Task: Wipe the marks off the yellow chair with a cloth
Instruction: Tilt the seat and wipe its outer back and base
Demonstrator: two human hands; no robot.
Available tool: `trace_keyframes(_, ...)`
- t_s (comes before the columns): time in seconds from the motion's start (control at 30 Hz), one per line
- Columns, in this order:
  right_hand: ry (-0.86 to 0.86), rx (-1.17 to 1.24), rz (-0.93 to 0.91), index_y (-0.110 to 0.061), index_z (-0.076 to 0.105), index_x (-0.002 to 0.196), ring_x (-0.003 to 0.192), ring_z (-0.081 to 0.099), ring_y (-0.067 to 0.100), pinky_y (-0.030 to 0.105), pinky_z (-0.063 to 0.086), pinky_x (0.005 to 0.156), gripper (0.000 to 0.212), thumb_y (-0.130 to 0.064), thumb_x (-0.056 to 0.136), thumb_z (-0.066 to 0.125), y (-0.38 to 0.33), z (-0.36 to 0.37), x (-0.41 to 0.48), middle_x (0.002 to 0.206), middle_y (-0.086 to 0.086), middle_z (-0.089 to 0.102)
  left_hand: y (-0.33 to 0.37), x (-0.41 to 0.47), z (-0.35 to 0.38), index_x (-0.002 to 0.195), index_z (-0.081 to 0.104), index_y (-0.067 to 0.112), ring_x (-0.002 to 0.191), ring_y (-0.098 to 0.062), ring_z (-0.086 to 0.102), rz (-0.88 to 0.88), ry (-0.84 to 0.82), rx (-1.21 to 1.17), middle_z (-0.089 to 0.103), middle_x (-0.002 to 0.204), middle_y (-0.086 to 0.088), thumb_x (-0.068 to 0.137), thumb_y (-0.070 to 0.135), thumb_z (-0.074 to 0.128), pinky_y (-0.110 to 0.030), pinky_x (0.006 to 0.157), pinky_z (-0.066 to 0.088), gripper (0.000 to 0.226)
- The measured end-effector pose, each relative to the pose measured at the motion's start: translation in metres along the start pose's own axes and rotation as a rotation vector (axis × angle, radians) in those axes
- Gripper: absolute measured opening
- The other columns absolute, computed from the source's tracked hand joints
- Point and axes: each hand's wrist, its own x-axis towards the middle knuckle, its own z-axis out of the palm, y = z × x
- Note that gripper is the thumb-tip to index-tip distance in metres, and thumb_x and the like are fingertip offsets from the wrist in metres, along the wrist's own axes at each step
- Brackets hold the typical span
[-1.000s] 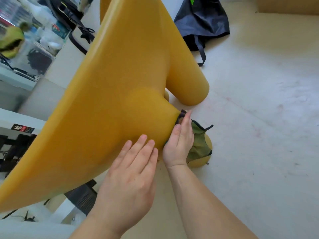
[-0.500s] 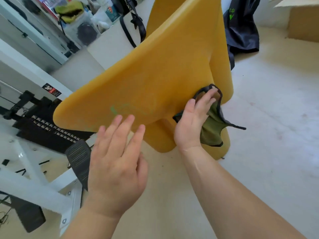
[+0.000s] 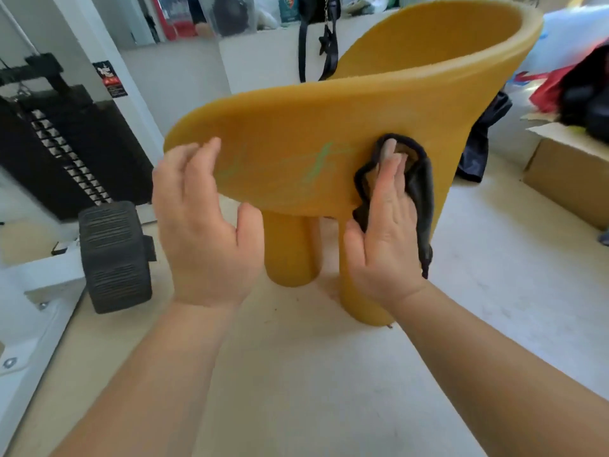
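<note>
I note the yellow chair (image 3: 379, 103) with its legs on the floor (image 3: 296, 374) and green marks (image 3: 316, 163) streaked across the near part of its seat. The right hand (image 3: 385, 232) lies flat with straight fingers, pressing the dark cloth (image 3: 420, 183) against the chair just right of the marks. The left hand (image 3: 204, 232) is spread wide and holds nothing, fingers relaxed at the seat's left edge and thumb below the rim.
</note>
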Motion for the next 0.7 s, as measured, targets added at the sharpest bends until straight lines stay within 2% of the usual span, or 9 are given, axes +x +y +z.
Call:
trace_keyframes(0.07,-0.124,-0.081,-0.088,-0.013,-0.008,0.160,0.157,-0.005,0.021,0.037,0.008,0.124,0.092,-0.013,0.088,0.048,0.000,-0.004,-0.007,0.165,-0.014,-0.010,0.011,-0.024,0.017,0.124,0.057,0.005,0.110,-0.029,0.057,-0.156,0.063,-0.182,0.056,0.119,-0.007,0.087,0.008,0.058,-0.046,0.094,0.050,0.037)
trace_keyframes(0.13,-0.252,-0.119,-0.162,-0.022,-0.016,0.159,0.156,-0.011,0.020,0.038,0.002,0.126,0.094,-0.015,0.087,0.045,-0.002,-0.005,-0.010,0.165,-0.011,-0.017,0.032,-0.046,0.034,0.112,0.062,0.020,0.098,-0.019,0.061,-0.449,-0.049,-0.424,0.063,0.104,0.003,0.091,0.018,0.055,-0.046,0.087,0.053,0.022)
trace_keyframes(0.23,-0.354,-0.145,-0.231,-0.015,-0.017,0.158,0.156,-0.014,0.024,0.038,-0.001,0.126,0.086,-0.015,0.093,0.040,0.003,-0.007,-0.004,0.166,-0.002,-0.018,0.068,-0.060,0.053,0.103,0.069,0.034,0.099,-0.008,0.069,-0.931,-0.329,-0.883,0.075,0.099,0.014,0.103,0.024,0.046,-0.041,0.092,0.057,0.025)
trace_keyframes(0.33,-0.398,-0.182,-0.341,-0.005,-0.003,0.158,0.156,-0.010,0.029,0.036,0.003,0.126,0.077,-0.007,0.094,0.040,0.017,-0.019,0.005,0.167,0.010,-0.007,0.086,-0.057,0.065,0.106,0.067,0.042,0.106,0.001,0.069,-1.077,-0.350,-1.172,0.075,0.107,0.022,0.108,0.021,0.039,-0.028,0.092,0.056,0.035)
trace_keyframes(0.43,-0.420,-0.177,-0.443,0.005,0.006,0.155,0.156,0.001,0.036,0.044,0.010,0.127,0.073,0.002,0.093,0.046,0.024,-0.035,0.010,0.165,0.020,0.002,0.090,-0.055,0.076,0.109,0.063,0.046,0.101,0.003,0.069,-0.996,-0.317,-1.125,0.074,0.104,0.024,0.105,0.020,0.049,-0.019,0.080,0.057,0.030)
trace_keyframes(0.5,-0.452,-0.178,-0.478,0.007,0.009,0.154,0.155,0.003,0.039,0.047,0.012,0.126,0.071,0.004,0.094,0.046,0.025,-0.045,0.009,0.164,0.023,0.004,0.086,-0.057,0.087,0.099,0.070,0.042,0.092,-0.006,0.072,-0.956,-0.316,-0.962,0.076,0.094,0.017,0.101,0.020,0.057,-0.026,0.079,0.059,0.026)
trace_keyframes(0.57,-0.504,-0.196,-0.471,0.006,0.009,0.155,0.156,0.002,0.037,0.047,0.013,0.126,0.073,0.003,0.092,0.046,0.027,-0.054,0.006,0.165,0.022,0.003,0.083,-0.057,0.096,0.084,0.072,0.033,0.081,-0.018,0.070,-1.002,-0.328,-0.842,0.075,0.080,0.009,0.098,0.021,0.060,-0.036,0.074,0.059,0.022)
trace_keyframes(0.63,-0.558,-0.221,-0.467,0.005,0.010,0.156,0.156,0.001,0.036,0.049,0.015,0.126,0.072,-0.001,0.091,0.041,0.029,-0.062,0.003,0.166,0.021,0.004,0.080,-0.056,0.100,0.086,0.071,0.027,0.080,-0.020,0.070,-1.045,-0.308,-0.773,0.074,0.080,0.005,0.098,0.022,0.060,-0.036,0.072,0.059,0.018)
trace_keyframes(0.7,-0.594,-0.245,-0.496,0.003,0.022,0.156,0.156,0.007,0.036,0.052,0.022,0.124,0.068,-0.005,0.091,0.039,0.025,-0.071,0.006,0.166,0.021,0.012,0.071,-0.055,0.101,0.091,0.071,0.026,0.079,-0.017,0.066,-1.022,-0.213,-0.631,0.071,0.088,0.002,0.099,0.023,0.058,-0.027,0.066,0.056,0.015)
